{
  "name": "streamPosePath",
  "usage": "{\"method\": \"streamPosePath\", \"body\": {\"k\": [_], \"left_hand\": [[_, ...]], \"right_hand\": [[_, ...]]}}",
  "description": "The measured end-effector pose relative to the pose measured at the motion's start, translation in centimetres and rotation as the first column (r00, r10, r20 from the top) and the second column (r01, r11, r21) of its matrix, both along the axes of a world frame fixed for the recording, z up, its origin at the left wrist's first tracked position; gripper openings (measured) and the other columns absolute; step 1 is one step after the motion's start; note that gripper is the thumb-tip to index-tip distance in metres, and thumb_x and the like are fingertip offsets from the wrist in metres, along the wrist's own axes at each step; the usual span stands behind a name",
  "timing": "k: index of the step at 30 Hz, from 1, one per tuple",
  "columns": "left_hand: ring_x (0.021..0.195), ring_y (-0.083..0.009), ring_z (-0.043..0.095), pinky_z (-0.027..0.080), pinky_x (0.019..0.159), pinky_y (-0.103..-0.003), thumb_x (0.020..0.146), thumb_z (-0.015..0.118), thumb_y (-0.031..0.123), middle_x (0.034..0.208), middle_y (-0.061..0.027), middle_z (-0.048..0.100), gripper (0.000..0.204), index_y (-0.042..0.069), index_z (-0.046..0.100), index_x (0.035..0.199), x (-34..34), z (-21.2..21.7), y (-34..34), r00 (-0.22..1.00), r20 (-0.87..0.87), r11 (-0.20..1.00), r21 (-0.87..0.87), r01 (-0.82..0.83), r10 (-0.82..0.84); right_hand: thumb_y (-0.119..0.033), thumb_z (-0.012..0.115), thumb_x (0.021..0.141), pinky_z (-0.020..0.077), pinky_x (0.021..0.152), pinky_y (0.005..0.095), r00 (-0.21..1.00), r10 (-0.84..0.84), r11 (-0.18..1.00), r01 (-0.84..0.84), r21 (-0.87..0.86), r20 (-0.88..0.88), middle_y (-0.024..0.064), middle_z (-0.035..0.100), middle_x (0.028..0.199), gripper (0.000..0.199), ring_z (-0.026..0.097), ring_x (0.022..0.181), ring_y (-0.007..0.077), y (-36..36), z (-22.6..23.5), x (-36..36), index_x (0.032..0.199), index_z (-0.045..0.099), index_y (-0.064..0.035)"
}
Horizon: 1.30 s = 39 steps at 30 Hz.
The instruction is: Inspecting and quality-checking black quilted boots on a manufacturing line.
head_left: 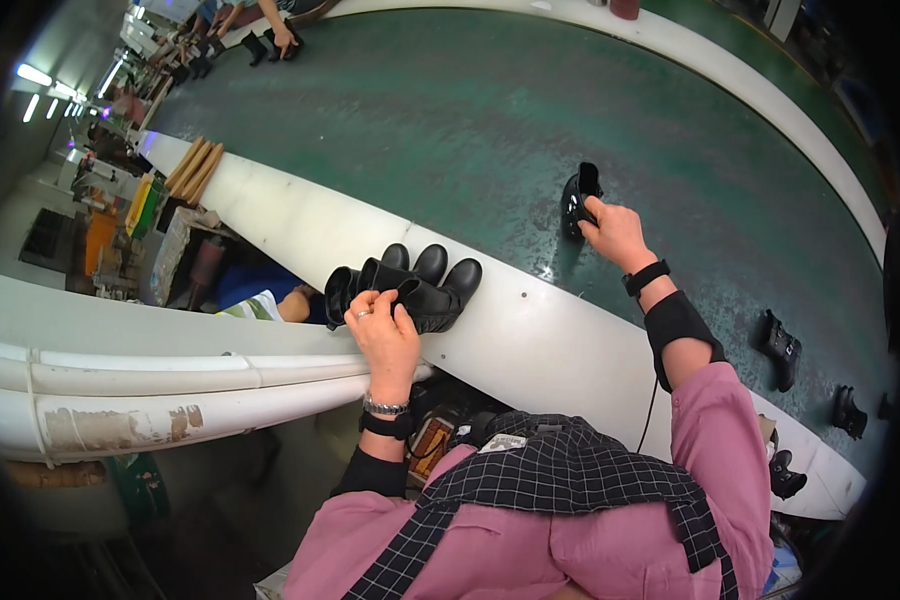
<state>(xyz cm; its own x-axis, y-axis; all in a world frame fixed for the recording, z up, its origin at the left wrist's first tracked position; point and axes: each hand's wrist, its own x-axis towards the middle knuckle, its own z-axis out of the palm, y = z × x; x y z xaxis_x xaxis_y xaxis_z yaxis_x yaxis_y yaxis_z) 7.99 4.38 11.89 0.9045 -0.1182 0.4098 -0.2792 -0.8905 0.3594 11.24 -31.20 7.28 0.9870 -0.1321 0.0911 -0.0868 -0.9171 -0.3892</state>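
My right hand (618,236) reaches over the green belt and pinches the top of a shiny black boot (574,197), its thumb at the opening. My left hand (383,335) is closed at the shaft tops of several black boots grouped on the white ledge. Its fingers grip the edge of the nearest boot (435,303), whose rounded toe points away to the right. Beside it another boot (429,263) lies partly hidden behind the front one. My fingertips cover part of the boot openings.
More black boots stand on the belt to the right, one boot (782,350) nearest. White pipes (220,380) run along the left. Wooden sticks (195,170) lie on the ledge (560,330). Another person's hand (285,42) touches boots at the far end; a person's arm (295,305) shows below the ledge.
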Motion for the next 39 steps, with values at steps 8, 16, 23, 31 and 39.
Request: {"method": "streamPosePath", "body": {"k": [8,16,23,31,39], "left_hand": [[0.109,-0.0384,0.042,0.038,0.090,-0.049,0.071,0.070,0.013,0.117,-0.0218,0.047,0.021,0.000,0.065,0.087,-0.8,-0.9,-0.5,0.988,-0.117,0.991,0.100,-0.092,0.104],[0.113,-0.0406,0.041,0.034,0.092,-0.052,0.066,0.070,0.015,0.122,-0.0256,0.048,0.018,-0.002,0.064,0.066,0.8,-0.9,-1.5,0.996,-0.091,0.993,0.115,0.031,-0.021],[0.111,-0.0386,0.044,0.035,0.094,-0.050,0.067,0.064,0.006,0.108,-0.0180,0.058,0.012,-0.004,0.064,0.073,-0.8,-1.4,-3.9,0.968,-0.015,0.966,0.058,0.250,-0.250],[0.081,-0.0334,0.059,0.049,0.069,-0.039,0.070,0.063,-0.005,0.100,-0.0148,0.063,0.011,-0.002,0.053,0.070,-6.9,0.9,-8.8,0.699,0.018,0.676,-0.240,0.697,-0.715],[0.087,-0.0285,0.062,0.050,0.074,-0.035,0.070,0.066,0.002,0.101,-0.0148,0.065,0.010,-0.001,0.058,0.064,-8.5,3.2,-11.2,0.334,0.039,0.250,-0.579,0.776,-0.942]], "right_hand": [[-0.013,0.065,0.075,0.0471,0.061,0.0430,0.996,-0.054,0.970,0.036,0.241,0.069,0.0113,0.063,0.073,0.033,0.062,0.070,0.0332,2.0,-2.6,-1.6,0.105,0.051,-0.0110],[-0.015,0.066,0.079,0.0479,0.061,0.0317,0.980,-0.190,0.750,0.187,0.635,-0.064,0.0068,0.063,0.075,0.045,0.061,0.065,0.0179,4.7,-3.9,-8.4,0.118,0.048,-0.0029],[-0.032,0.068,0.083,0.0476,0.075,0.0288,0.949,-0.025,0.437,0.292,0.851,-0.313,0.0102,0.066,0.087,0.055,0.062,0.082,0.0178,7.5,-5.2,-10.2,0.120,0.046,0.0030],[-0.041,0.083,0.065,0.0438,0.091,0.0495,0.909,0.049,-0.068,0.417,0.906,-0.414,0.0213,0.041,0.132,0.122,0.045,0.118,0.0329,9.6,-3.8,-10.2,0.146,0.001,-0.0048],[-0.014,0.079,0.071,0.0491,0.078,0.0286,0.920,-0.370,-0.079,0.109,0.991,-0.131,0.0080,0.051,0.101,0.063,0.054,0.089,0.0141,8.8,-1.2,-10.7,0.115,0.036,-0.0031]]}}
